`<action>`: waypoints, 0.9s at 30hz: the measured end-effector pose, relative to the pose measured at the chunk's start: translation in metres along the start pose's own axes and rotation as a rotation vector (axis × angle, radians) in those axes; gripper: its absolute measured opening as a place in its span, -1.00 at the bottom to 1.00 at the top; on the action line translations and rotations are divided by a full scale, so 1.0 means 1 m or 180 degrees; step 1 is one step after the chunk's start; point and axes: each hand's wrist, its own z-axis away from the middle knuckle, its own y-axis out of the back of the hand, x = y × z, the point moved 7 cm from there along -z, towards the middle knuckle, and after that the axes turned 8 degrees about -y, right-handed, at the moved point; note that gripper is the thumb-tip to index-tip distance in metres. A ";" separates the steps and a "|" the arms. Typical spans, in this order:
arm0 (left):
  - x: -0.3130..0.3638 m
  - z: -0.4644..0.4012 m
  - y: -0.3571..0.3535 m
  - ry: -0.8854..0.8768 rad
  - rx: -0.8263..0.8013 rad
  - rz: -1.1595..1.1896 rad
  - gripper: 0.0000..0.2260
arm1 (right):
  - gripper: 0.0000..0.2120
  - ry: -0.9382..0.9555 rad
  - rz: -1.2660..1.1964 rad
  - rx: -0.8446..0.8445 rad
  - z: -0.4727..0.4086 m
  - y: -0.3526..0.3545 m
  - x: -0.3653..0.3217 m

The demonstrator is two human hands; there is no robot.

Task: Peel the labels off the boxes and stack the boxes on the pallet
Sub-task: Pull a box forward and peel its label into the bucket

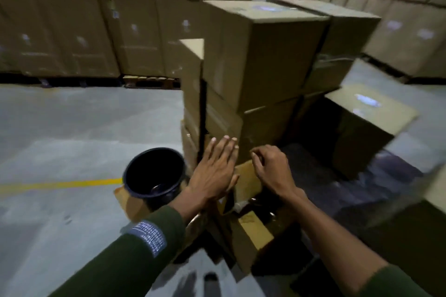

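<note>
A tall stack of brown cardboard boxes (260,55) stands in front of me on a dark pallet (321,176). My left hand (214,171) lies flat with straight fingers against the lower box (224,122) of the stack. My right hand (270,168) hovers with curled fingers at the corner of the same low box; I cannot see whether it pinches anything. A white printed label (147,234) sticks to my left sleeve. Another box (366,127) sits lower at the right on the pallet.
A black bucket (154,173) stands on the floor left of the stack, beside an open carton (243,222) with flaps up. A yellow line (60,184) crosses the grey floor. Walls of stacked cartons (60,26) fill the background.
</note>
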 end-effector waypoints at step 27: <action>0.453 -0.286 0.008 -0.2111 0.0005 0.0668 -0.33 | -0.23 -0.2569 0.2007 -0.0423 0.251 0.321 0.395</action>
